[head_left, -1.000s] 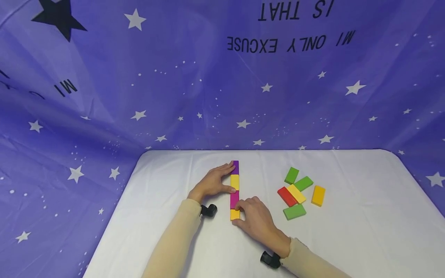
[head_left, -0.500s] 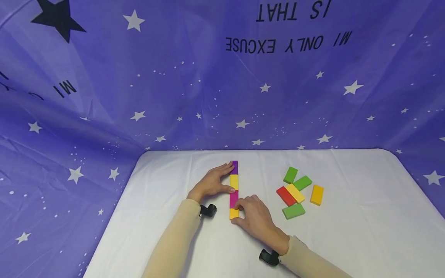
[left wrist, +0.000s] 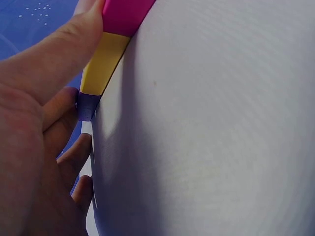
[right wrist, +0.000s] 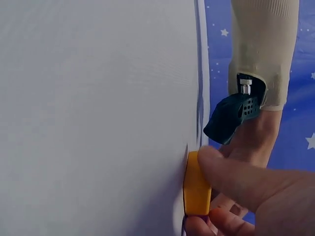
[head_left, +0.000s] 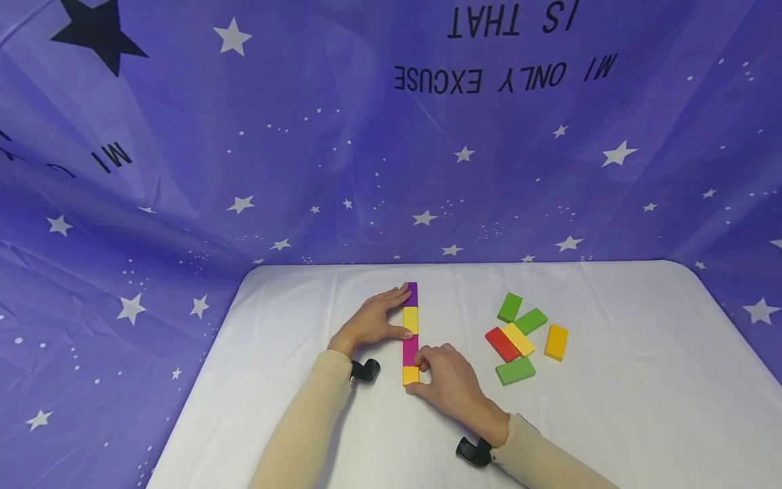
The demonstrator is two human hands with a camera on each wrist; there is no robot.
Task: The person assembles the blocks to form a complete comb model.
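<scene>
Four colours of block form a straight row in the head view: purple (head_left: 413,295), yellow (head_left: 411,320), magenta (head_left: 410,351) and, nearest me, an orange block (head_left: 411,376). My left hand (head_left: 371,322) lies along the row's left side, fingers spread. Its fingertips touch the purple block and its thumb rests by the yellow-magenta joint; the left wrist view shows the thumb (left wrist: 74,46) against the magenta block (left wrist: 127,17). My right hand (head_left: 453,386) pinches the orange block between thumb and fingers, also visible in the right wrist view as the orange block (right wrist: 197,184).
Right of the row lie several loose blocks: green ones (head_left: 515,371), a red one (head_left: 502,345), a pale yellow one (head_left: 519,339) and a separate orange one (head_left: 556,342). A white cloth (head_left: 641,407) covers the table. A purple starry curtain (head_left: 366,156) hangs behind and at the sides.
The head view has shifted very slightly. Both hands keep their places at the row, and the blocks stay where they were.
</scene>
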